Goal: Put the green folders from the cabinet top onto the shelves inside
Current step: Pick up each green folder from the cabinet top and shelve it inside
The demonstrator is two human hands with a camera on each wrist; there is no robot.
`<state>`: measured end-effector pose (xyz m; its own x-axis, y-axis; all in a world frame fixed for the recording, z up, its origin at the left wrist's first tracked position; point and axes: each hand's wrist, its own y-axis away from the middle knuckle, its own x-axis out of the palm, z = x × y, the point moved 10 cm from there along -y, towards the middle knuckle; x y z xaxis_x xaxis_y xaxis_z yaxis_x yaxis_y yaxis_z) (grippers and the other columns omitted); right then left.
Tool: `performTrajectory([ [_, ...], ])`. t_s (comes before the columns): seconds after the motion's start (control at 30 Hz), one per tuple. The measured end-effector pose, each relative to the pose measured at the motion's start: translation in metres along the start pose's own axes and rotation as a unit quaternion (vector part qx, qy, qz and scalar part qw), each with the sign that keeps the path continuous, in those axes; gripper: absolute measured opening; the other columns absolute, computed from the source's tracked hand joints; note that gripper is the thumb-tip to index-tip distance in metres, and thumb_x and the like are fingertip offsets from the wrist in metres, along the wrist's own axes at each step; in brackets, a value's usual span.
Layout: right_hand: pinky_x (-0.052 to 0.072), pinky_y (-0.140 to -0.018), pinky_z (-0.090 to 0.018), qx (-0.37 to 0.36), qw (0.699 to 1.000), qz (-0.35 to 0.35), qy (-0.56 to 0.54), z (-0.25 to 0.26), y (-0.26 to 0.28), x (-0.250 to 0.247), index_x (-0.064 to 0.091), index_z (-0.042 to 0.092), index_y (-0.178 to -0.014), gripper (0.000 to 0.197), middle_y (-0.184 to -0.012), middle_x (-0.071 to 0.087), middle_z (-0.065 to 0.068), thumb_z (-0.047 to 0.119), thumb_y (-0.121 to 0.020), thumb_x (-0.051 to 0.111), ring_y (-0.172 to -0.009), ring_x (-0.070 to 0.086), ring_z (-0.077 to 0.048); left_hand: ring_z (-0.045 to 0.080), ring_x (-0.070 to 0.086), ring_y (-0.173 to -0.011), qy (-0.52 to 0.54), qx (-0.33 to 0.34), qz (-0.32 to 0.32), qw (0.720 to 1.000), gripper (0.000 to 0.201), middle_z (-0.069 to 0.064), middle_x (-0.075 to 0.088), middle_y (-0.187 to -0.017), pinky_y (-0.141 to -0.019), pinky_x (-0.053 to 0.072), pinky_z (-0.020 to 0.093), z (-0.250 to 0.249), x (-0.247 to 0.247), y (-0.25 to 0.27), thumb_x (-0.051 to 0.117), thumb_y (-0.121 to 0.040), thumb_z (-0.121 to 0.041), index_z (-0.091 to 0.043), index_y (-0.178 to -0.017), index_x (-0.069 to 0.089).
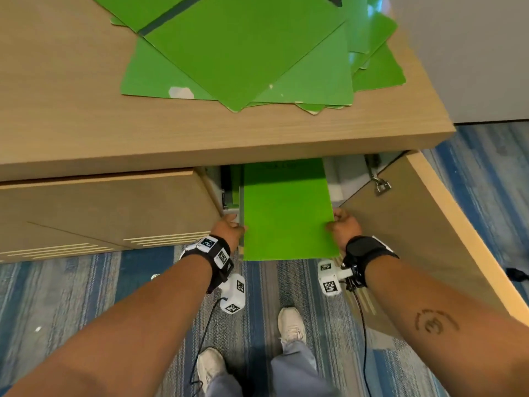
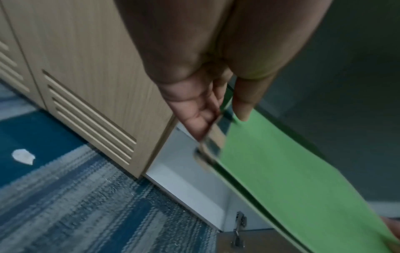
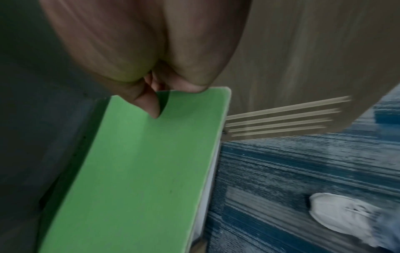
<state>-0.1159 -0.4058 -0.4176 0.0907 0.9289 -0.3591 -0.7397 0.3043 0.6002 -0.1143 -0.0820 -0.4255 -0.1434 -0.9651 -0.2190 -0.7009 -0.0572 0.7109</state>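
Observation:
A loose pile of green folders [image 1: 243,53] lies on the wooden cabinet top [image 1: 71,116]. Below its front edge, one green folder [image 1: 286,219] lies flat between my hands, its far end inside the open cabinet. My left hand [image 1: 236,224] pinches the folder's left spine edge, fingers [image 2: 194,111] beneath and thumb above the green cover [image 2: 292,188]. My right hand [image 1: 335,222] grips the right edge, its thumb pressing on the cover [image 3: 140,171] near the corner. A strip of another green folder [image 1: 235,181] shows inside the cabinet to the left.
The cabinet's right door [image 1: 415,224] stands swung open beside my right wrist, with a metal hinge [image 1: 382,186] at its top. The left door [image 1: 100,207] is closed. Blue striped carpet, my shoes [image 1: 290,325] and a white paper scrap [image 2: 22,156] lie below.

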Motion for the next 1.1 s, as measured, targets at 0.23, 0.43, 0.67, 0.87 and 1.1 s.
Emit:
performTrajectory([
  [0.23,0.046,-0.072,-0.025,-0.080,0.990,-0.046,0.111,0.065,-0.100,0.038,0.058,0.005,-0.126,0.042,-0.119,0.065,-0.017,-0.002,-0.085,0.056,-0.097,0.063,-0.030,0.023,0.053,-0.066,-0.080,0.021,-0.049,0.995,0.016,0.019,0.060,-0.092,-0.056,0.040,0.024,0.001,0.000,-0.036,0.056,-0.088,-0.004,0.000,-0.103,0.055],
  [0.43,0.044,-0.097,-0.031,-0.035,0.974,-0.026,0.223,0.066,-0.151,0.077,0.050,0.005,-0.134,0.041,-0.134,0.053,-0.018,0.011,-0.094,0.046,-0.123,0.052,-0.032,0.030,0.050,-0.123,0.021,-0.003,-0.024,0.999,0.061,0.021,0.050,-0.135,-0.096,0.037,0.024,0.022,0.009,-0.062,0.056,-0.088,0.006,-0.006,-0.144,0.034],
  [0.67,0.043,-0.095,-0.038,-0.137,0.909,-0.063,0.388,0.101,-0.155,0.113,0.062,0.005,-0.110,0.024,-0.119,0.061,-0.017,0.013,-0.092,0.047,-0.115,0.054,-0.035,0.021,0.041,-0.135,0.046,0.008,-0.025,0.999,0.067,0.010,0.039,-0.149,-0.094,0.033,0.021,0.013,0.005,-0.056,0.061,-0.090,-0.007,-0.008,-0.148,0.027],
  [0.87,0.032,-0.101,-0.039,-0.140,0.881,0.021,0.452,0.091,-0.149,0.129,0.054,0.014,-0.127,0.040,-0.134,0.051,-0.014,0.034,-0.092,0.053,-0.129,0.042,-0.032,0.018,0.045,-0.130,0.044,0.029,-0.019,0.998,0.065,0.006,0.046,-0.143,-0.097,0.035,0.024,0.002,0.007,-0.044,0.066,-0.088,-0.014,-0.016,-0.145,0.034],
  [1.1,0.041,-0.095,-0.031,-0.123,0.902,0.099,0.402,0.121,-0.063,0.126,0.053,-0.004,-0.125,0.052,-0.129,0.055,-0.024,0.039,-0.096,0.049,-0.119,0.053,-0.033,0.017,0.048,-0.126,0.032,0.091,-0.001,0.995,0.052,0.003,0.050,-0.137,-0.092,0.037,0.023,-0.052,0.005,0.001,0.062,-0.089,-0.009,-0.010,-0.138,0.044],
])
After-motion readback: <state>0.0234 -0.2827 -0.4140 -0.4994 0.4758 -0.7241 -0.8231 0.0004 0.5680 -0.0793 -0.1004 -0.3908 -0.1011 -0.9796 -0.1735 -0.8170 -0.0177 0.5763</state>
